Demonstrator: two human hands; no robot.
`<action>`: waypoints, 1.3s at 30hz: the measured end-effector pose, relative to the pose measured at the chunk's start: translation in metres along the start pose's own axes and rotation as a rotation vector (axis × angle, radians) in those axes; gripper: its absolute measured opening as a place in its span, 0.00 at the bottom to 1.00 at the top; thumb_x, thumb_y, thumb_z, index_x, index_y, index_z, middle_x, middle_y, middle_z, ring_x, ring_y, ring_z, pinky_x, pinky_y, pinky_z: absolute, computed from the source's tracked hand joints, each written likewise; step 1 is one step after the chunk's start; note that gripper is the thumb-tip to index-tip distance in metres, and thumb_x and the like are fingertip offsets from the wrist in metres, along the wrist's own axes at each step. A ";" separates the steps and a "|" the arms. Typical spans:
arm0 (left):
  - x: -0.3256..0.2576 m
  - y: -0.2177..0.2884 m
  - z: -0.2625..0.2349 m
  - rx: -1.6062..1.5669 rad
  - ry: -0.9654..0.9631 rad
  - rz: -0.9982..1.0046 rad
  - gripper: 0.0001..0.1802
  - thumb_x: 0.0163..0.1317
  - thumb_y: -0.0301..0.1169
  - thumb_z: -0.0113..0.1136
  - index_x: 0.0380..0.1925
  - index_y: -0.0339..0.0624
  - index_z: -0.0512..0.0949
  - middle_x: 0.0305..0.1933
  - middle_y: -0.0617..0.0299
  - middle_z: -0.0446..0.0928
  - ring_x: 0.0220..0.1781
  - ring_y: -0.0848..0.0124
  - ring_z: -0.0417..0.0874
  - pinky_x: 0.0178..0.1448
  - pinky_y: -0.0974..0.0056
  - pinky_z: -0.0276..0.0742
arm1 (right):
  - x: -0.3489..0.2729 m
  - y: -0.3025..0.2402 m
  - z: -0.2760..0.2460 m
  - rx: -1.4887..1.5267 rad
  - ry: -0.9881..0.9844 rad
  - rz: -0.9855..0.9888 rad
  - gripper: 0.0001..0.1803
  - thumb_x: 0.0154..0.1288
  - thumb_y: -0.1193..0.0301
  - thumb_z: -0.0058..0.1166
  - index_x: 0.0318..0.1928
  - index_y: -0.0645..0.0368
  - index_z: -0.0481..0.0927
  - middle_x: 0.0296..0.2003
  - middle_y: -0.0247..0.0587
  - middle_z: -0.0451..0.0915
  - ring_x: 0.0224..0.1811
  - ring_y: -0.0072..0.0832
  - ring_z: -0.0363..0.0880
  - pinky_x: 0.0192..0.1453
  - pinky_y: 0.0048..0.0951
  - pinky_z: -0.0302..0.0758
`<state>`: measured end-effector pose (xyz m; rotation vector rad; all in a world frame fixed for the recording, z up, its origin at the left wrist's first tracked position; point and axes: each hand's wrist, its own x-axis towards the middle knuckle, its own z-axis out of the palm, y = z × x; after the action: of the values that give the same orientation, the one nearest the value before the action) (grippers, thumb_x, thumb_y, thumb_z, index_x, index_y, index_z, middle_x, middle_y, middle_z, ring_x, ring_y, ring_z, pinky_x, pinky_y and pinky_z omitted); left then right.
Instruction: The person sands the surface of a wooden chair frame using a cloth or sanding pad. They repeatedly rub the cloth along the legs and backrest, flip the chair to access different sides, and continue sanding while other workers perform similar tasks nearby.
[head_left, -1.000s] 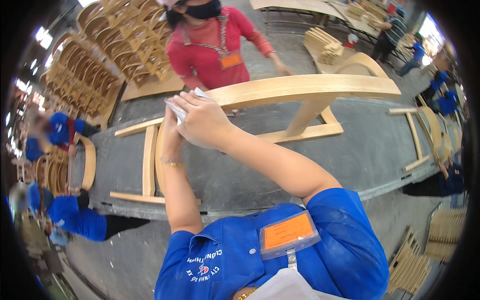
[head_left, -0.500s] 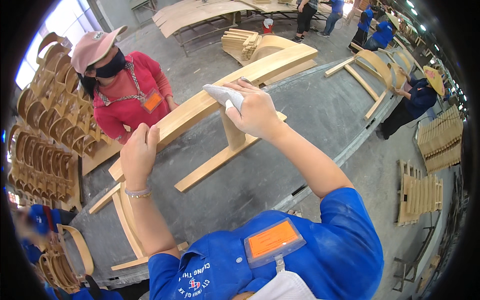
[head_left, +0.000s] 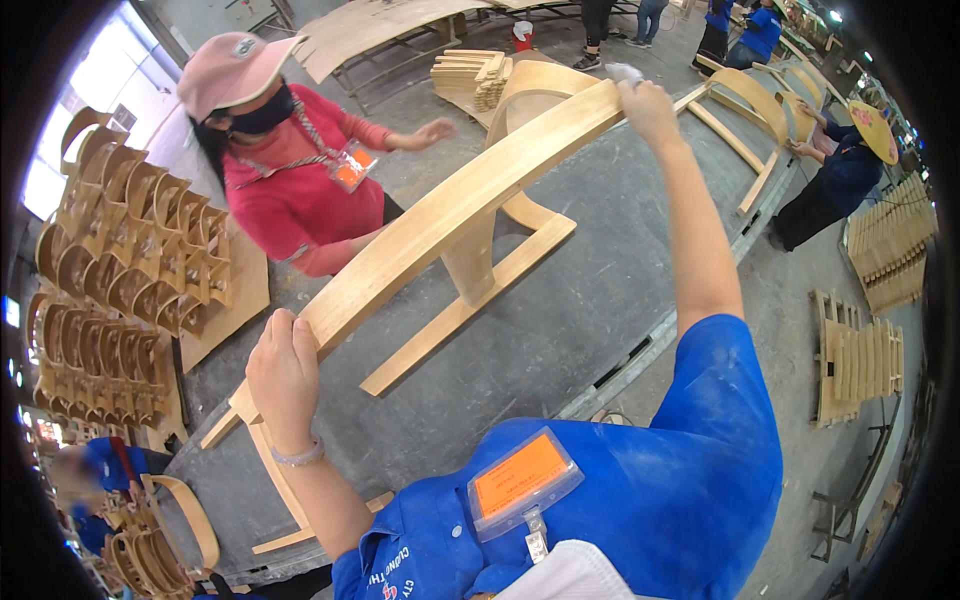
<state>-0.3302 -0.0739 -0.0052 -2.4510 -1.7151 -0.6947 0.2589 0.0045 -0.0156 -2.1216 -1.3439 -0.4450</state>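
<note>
1. curved wooden chair frame [head_left: 450, 215] lies on its side on the grey bench [head_left: 560, 330], long bent rail uppermost, running from near-left to far-right.
2. left hand [head_left: 285, 375] sits at the near end of the rail, fingers wrapped over the edge, grip clamped on the frame.
3. right hand [head_left: 648, 105] is at the far end, arm fully stretched out, grip closed on a small pale pad or cloth [head_left: 622, 72] pressed to the rail.
4. judgement: to rub the rail well, keep the left clamp firm so the frame can't rock, follow the curve with even pressure.
5. across the bench a person in a red top [head_left: 300, 195] stands, one hand out.
6. stacked curved wooden parts [head_left: 130, 280] fill the left side.
</note>
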 end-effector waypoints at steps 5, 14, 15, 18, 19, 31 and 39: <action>0.005 -0.004 0.003 0.008 0.030 0.037 0.16 0.81 0.38 0.47 0.36 0.40 0.73 0.34 0.44 0.78 0.36 0.42 0.80 0.40 0.45 0.73 | -0.049 -0.072 0.027 -0.062 0.050 -0.366 0.27 0.75 0.62 0.44 0.67 0.60 0.80 0.68 0.46 0.80 0.74 0.42 0.73 0.83 0.46 0.61; 0.003 0.001 0.004 0.029 0.053 -0.002 0.18 0.81 0.41 0.47 0.34 0.40 0.73 0.32 0.45 0.79 0.36 0.42 0.81 0.41 0.45 0.75 | -0.206 -0.273 -0.015 0.572 0.230 -0.690 0.24 0.57 0.67 0.64 0.56 0.57 0.88 0.54 0.43 0.89 0.56 0.36 0.87 0.72 0.42 0.76; 0.000 0.001 0.002 0.032 0.056 -0.004 0.18 0.81 0.41 0.48 0.34 0.40 0.73 0.32 0.45 0.79 0.36 0.43 0.81 0.41 0.45 0.75 | -0.215 -0.276 -0.015 0.561 0.224 -0.773 0.25 0.57 0.68 0.64 0.57 0.56 0.88 0.55 0.43 0.88 0.57 0.36 0.87 0.73 0.43 0.75; -0.012 0.004 0.000 0.042 0.021 -0.022 0.17 0.80 0.41 0.49 0.35 0.41 0.74 0.32 0.46 0.79 0.36 0.44 0.81 0.41 0.46 0.75 | -0.195 -0.222 -0.009 0.607 0.073 -0.883 0.29 0.61 0.73 0.59 0.65 0.50 0.84 0.62 0.38 0.85 0.62 0.35 0.85 0.78 0.46 0.70; -0.016 0.006 -0.001 0.034 0.051 0.006 0.17 0.80 0.41 0.50 0.35 0.41 0.74 0.32 0.46 0.79 0.36 0.44 0.81 0.40 0.46 0.75 | -0.175 -0.191 -0.007 0.556 0.077 -0.821 0.30 0.61 0.74 0.58 0.66 0.49 0.83 0.63 0.38 0.85 0.62 0.34 0.85 0.78 0.45 0.70; -0.025 0.011 0.003 0.016 0.112 0.046 0.18 0.79 0.42 0.51 0.34 0.40 0.72 0.32 0.47 0.78 0.35 0.44 0.81 0.40 0.45 0.75 | -0.117 -0.099 0.011 0.370 0.273 -0.478 0.22 0.65 0.70 0.58 0.60 0.55 0.86 0.57 0.49 0.86 0.58 0.46 0.84 0.71 0.47 0.76; -0.030 -0.012 -0.015 0.006 0.047 0.121 0.25 0.74 0.55 0.57 0.38 0.41 0.75 0.37 0.48 0.82 0.42 0.44 0.84 0.44 0.45 0.78 | -0.245 -0.301 -0.016 0.733 0.180 -0.786 0.22 0.60 0.72 0.60 0.56 0.56 0.87 0.52 0.46 0.89 0.56 0.40 0.87 0.69 0.46 0.78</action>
<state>-0.3542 -0.1005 -0.0066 -2.4889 -1.5356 -0.7257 -0.1184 -0.0815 -0.0511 -0.9072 -1.8361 -0.3475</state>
